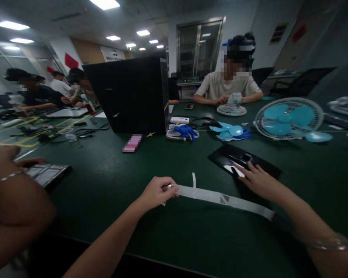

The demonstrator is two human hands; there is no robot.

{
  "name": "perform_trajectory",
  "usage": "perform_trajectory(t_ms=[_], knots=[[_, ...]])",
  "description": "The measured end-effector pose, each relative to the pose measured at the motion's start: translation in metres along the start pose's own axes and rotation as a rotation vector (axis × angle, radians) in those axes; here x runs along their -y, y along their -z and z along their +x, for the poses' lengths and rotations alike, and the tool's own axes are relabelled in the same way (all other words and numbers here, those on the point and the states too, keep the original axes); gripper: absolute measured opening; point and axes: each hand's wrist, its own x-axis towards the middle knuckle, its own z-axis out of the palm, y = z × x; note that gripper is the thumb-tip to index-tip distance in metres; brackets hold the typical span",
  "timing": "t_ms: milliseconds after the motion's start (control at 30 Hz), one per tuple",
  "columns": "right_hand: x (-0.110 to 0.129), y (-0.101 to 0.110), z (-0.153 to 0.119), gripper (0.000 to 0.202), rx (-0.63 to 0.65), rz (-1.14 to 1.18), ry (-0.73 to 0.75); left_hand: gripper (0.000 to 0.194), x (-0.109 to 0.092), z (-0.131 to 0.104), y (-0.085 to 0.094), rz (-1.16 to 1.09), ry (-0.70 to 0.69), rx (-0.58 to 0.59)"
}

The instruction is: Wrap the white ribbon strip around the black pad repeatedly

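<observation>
My left hand (160,193) is closed on the left end of a long white ribbon-like strip (208,195), in front of me over the green table (162,239). A thin white tab stands up from the strip near that hand, and a grey mark shows farther along it. The strip's right end hangs below my right forearm. Fingers spread, my right hand (258,179) reaches over a glossy black panel (229,154) and touches its near side. Whether it grips anything there is not visible.
A black computer case (130,96) stands behind a pink phone (132,143). Blue-and-white gloves (185,132), blue fan blades (227,131) and a caged fan (288,117) lie farther back. One person sits opposite; a neighbour's arm (17,200) and a flat device (48,173) are at left.
</observation>
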Motion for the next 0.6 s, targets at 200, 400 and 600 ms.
perform_trajectory(t_ms=[200,400,600], knots=[[0.074,0.007,-0.031,0.06,0.084,-0.025,0.468,0.026,0.004,0.001,0.004,0.009,0.044,0.135],[0.102,0.016,-0.05,0.063,0.275,0.098,0.709,0.025,0.007,0.002,0.005,-0.053,0.107,0.201],[0.11,0.026,-0.058,0.056,0.244,0.249,0.685,0.027,0.014,0.008,-0.002,-0.136,0.205,0.118]])
